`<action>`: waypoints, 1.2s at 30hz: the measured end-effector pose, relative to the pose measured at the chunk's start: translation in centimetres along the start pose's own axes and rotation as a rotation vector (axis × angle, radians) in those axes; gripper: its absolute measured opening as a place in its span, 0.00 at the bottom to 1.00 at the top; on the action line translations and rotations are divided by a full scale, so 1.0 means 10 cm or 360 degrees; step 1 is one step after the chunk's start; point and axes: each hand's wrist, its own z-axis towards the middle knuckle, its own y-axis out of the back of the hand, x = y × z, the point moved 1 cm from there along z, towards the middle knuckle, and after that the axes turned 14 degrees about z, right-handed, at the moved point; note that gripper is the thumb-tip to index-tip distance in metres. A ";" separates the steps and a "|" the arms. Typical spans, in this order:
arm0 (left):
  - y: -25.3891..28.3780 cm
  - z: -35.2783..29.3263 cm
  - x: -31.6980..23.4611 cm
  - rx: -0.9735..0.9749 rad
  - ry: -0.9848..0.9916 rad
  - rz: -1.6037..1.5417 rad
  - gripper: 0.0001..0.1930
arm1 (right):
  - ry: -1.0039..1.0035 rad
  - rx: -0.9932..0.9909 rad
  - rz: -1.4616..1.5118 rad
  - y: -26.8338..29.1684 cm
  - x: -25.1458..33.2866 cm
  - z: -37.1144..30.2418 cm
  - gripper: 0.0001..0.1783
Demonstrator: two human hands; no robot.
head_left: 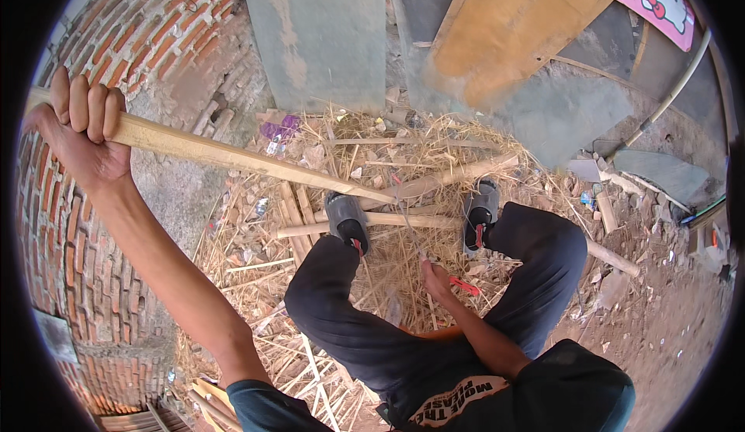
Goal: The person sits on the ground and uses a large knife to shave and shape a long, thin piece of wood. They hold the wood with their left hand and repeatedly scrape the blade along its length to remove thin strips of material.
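At the far left, my left hand (89,129) is raised with its fingers wrapped round one end of a long pale wooden pole (240,160). The pole slopes down to the right. Its lower end comes down between my feet, over thicker round poles (442,180) on the ground. My right hand (437,281) is low between my knees, closed on a tool with a red handle (466,286). A thin grey blade-like part (411,226) runs from that hand up toward the pole's lower end. I cannot tell exactly what kind of tool it is.
My sandalled feet (347,218) stand among straw, shavings and rubble. A brick wall (93,277) rises at left. Grey boards (318,40) and a tan wooden panel (520,28) lean at the back. A pale pipe (675,94) stands at far right.
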 end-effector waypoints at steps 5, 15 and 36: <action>-0.13 -0.03 0.04 0.0056 0.0025 0.0000 0.28 | 0.0489 0.0245 -0.0159 -0.31 0.60 -0.11 0.35; 0.42 -0.04 -1.00 0.0012 -0.0057 -0.0098 0.21 | -0.0110 -0.0149 0.0263 0.08 -0.41 0.08 0.36; -0.82 -0.12 0.85 -0.0368 0.0308 0.0183 0.33 | 0.0234 0.0396 0.0981 -0.28 1.86 -0.57 0.21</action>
